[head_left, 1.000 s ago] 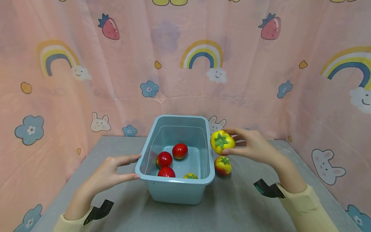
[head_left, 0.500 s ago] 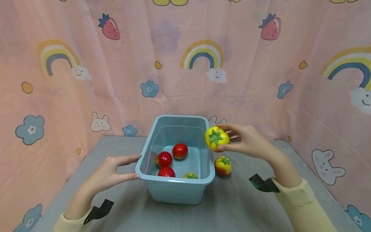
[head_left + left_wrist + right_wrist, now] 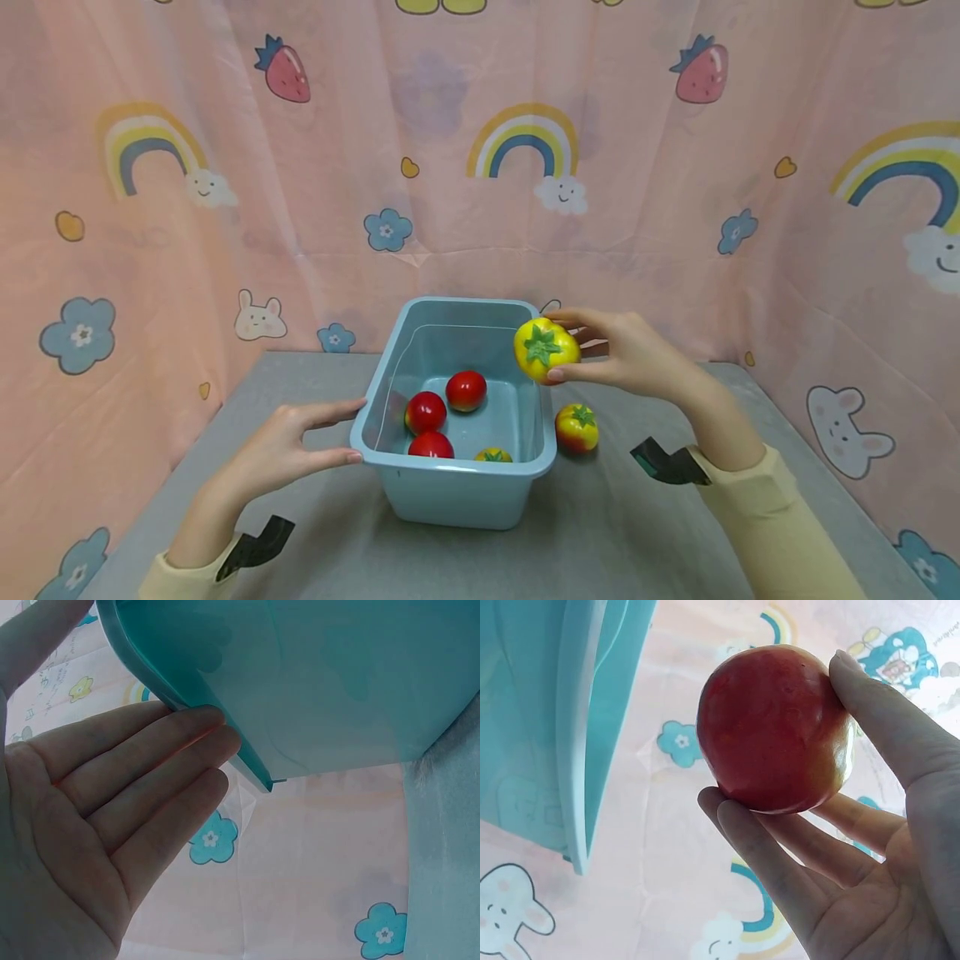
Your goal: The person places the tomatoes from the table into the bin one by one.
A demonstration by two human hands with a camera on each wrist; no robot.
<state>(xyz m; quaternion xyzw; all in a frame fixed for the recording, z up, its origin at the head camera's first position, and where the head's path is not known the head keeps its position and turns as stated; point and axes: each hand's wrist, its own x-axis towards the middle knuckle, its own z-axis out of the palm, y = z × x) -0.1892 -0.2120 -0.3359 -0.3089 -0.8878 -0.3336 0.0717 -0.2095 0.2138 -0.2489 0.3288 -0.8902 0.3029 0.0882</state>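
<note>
My right hand (image 3: 626, 354) pinches a tomato (image 3: 546, 346) between thumb and fingers, above the right rim of a light blue plastic bin (image 3: 453, 492). Its top is yellow with a green star-shaped calyx; the underside (image 3: 769, 731) shows red in the right wrist view. My left hand (image 3: 288, 450) touches the bin's left rim with straight fingers (image 3: 172, 742), the thumb held apart from them. Inside the bin lie several tomatoes, among them a red one (image 3: 466, 391) and, partly hidden by the front rim, one with a green top (image 3: 492, 455).
Another red and yellow tomato (image 3: 577, 428) rests on the grey tabletop (image 3: 622, 533), close to the bin's right side. Behind the table hangs a pink curtain (image 3: 315, 200) printed with rainbows, flowers and rabbits.
My right hand has carried its tomato leftward and slightly up, from beside the bin to over its right rim. The left hand and the bin have stayed put.
</note>
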